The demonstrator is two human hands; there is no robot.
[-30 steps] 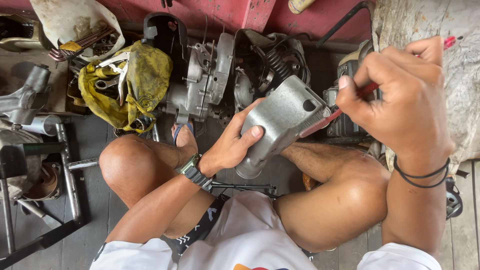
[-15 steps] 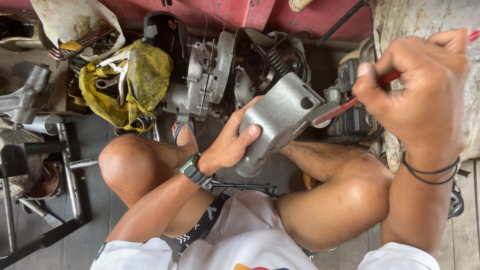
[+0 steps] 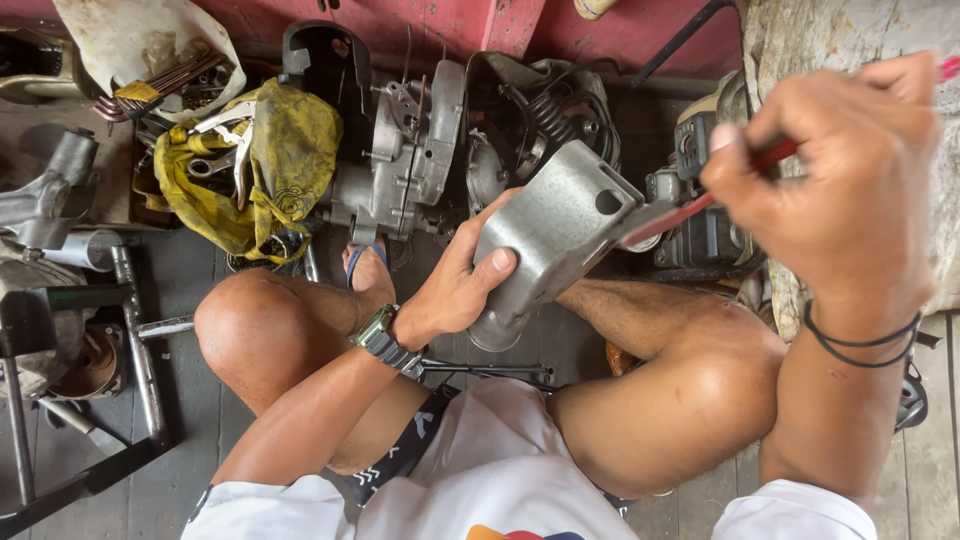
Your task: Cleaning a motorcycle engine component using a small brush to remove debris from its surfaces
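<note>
Head view: left hand [image 3: 455,290] grips grey metal cover [image 3: 555,235]

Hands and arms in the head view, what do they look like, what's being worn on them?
Both arms are bare below short white sleeves. The left hand has a chunky green wristwatch with a dark strap at the wrist. The right hand has thin black bands looped around the wrist. No gloves; fingers bare.
</note>
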